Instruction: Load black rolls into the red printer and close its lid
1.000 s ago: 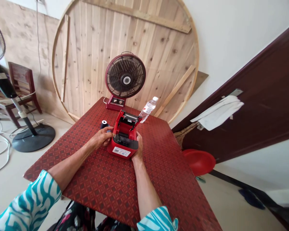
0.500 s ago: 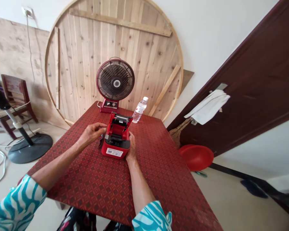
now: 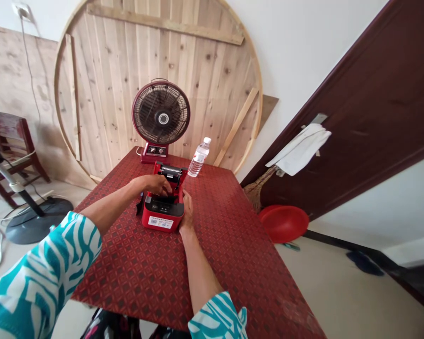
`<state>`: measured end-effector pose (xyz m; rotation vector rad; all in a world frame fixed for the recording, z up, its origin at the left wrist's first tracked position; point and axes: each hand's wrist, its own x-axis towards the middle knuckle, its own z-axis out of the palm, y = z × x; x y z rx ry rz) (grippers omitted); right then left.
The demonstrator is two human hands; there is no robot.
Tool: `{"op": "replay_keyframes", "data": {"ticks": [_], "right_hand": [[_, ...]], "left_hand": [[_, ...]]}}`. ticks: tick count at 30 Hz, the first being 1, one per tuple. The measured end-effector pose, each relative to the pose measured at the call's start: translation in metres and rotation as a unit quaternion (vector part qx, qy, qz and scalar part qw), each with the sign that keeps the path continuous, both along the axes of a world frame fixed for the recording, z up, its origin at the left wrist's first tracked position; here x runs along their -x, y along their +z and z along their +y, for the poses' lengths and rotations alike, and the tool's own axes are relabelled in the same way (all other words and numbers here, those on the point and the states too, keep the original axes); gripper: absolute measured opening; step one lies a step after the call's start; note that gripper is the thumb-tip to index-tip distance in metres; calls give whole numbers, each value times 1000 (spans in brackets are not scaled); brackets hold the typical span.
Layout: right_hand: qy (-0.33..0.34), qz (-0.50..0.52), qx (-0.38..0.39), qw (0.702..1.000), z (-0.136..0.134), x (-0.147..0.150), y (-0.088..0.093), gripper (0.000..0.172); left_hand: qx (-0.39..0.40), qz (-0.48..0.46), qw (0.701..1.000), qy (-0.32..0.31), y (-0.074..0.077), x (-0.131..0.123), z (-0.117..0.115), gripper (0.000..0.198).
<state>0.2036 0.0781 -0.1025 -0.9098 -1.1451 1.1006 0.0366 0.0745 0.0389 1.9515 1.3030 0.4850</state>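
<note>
A red and black label printer (image 3: 162, 216) stands on the table with its lid (image 3: 170, 173) raised toward the back. A white label with print is on its near face. My left hand (image 3: 158, 184) reaches over the left wall into the compartment, fingers bent downward and close together. The fingertips are partly hidden inside, so anything between them does not show. Against the printer's right side, my right hand (image 3: 187, 213) grips the casing; most of its fingers are behind it.
A red-patterned table (image 3: 226, 245) carries a dark red fan (image 3: 161, 117) and a clear water bottle (image 3: 199, 157) behind the printer. A red basin (image 3: 284, 223) is right of the table. A fan stand (image 3: 38, 219) and a chair (image 3: 16, 146) are at the left.
My left hand has moved right, from beside the printer's left wall to inside its open compartment. The right hand has kept its hold. The whole view has shifted slightly.
</note>
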Motion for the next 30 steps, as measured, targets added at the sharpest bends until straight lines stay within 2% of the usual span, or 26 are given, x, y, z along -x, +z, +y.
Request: {"op": "replay_keyframes", "data": {"ticks": [3,8,10,17,21,24,27,30], "right_hand": [[11,8,11,1000,2,1,-2,53],[9,11,10,1000,2,1,-2,52],[11,13,14,1000,1,1,-1,51],[13,11,5,1000,2,1,-1,51],[9,11,3,1000,3,1,-1,50],[9,13,6,1000,3,0,-1,50],[14,10,13,1000,3,-1,-1,49],[15,10,17,1000,3,-1,-2,50]], "left_hand": [[17,7,1000,-24,0,-2,6,32],[-58,86,993,58,-11,-13,5,24],[-88,132,985,69,-12,-15,2,22],[-157,235,955,86,-3,-19,-15,30],[-182,205,955,116,3,-23,-29,36],[-198,158,961,112,10,-19,-44,34],[-232,78,960,134,19,-1,-60,32],[-245,-15,946,213,17,31,-73,32]]}}
